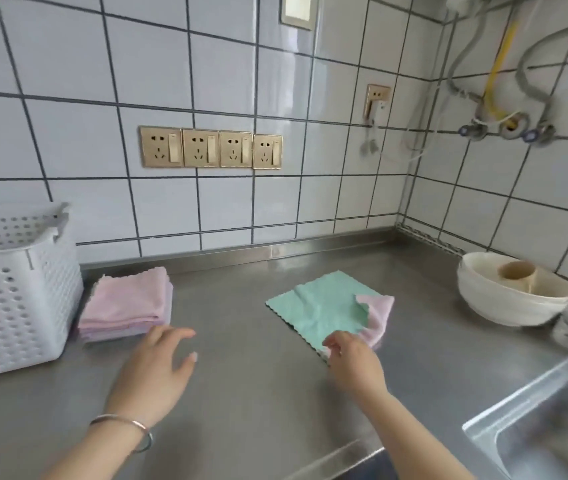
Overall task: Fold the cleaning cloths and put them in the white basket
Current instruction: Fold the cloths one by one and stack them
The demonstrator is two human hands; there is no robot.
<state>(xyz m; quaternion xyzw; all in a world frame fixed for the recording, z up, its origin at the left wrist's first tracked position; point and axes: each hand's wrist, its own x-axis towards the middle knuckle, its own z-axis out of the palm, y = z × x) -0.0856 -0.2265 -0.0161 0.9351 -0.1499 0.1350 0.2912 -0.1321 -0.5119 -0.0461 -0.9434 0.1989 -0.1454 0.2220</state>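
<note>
Fingers of your right hand (351,358) pinch the near edge of the green cloth (320,306), spread on the steel counter (241,393) over a pink cloth (379,317). Your left hand (158,368) hovers with fingers spread loosely, near the folded pink stack (126,303) just beside the white basket (16,289).

No readable text, label, brand or number shows anywhere; the wall sockets (210,151) bear no lettering.
</note>
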